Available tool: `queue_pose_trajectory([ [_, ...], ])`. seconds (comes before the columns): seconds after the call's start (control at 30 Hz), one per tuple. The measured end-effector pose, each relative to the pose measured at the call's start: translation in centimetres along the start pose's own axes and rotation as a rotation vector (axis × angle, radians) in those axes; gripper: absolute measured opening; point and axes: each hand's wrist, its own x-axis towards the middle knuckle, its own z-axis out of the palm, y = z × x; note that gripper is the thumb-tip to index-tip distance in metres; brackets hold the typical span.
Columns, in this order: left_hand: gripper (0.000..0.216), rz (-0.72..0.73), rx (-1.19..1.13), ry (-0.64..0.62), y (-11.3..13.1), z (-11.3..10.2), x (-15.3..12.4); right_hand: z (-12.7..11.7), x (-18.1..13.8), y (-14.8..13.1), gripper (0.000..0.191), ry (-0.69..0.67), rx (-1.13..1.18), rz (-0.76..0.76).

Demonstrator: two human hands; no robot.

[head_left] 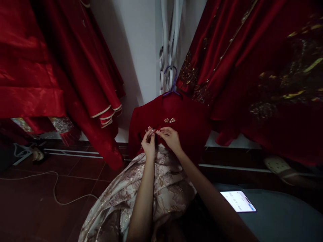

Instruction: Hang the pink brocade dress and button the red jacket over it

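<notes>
A dark red jacket [191,124] hangs in front of me on a purple hanger [174,79]. Beaded, flower-like clasps decorate its front, one upper clasp [170,120] lying fully in sight. Lower down, another beaded clasp [149,129] shows partly behind my fingers. My left hand [148,144] pinches at this lower clasp, fingertips closed. From the other side my right hand [172,138] pinches the same small fastening, its fingertips nearly meeting the left ones. Fine detail between the fingertips is too small to tell. Shiny patterned fabric [161,181] lies below my hands.
Red garments [93,67] hang at left, and red garments with gold trim [242,67] at right. White hangers [166,37] hang on the wall. A lit phone [238,201] rests on a grey seat [282,215]. A cable [57,191] crosses the tiled floor; a pale clog [277,164] is at right.
</notes>
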Motion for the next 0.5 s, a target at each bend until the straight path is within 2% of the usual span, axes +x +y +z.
queue_pose_trajectory([
  [0.2,0.034,-0.032,0.041,0.099,0.6,-0.1,-0.1,2.3,0.4,0.7,0.039,0.085,-0.047,-0.052],
  [0.5,0.029,0.001,0.157,0.100,0.7,-0.6,-0.3,2.6,-0.8,0.0,0.031,0.094,-0.115,-0.148],
])
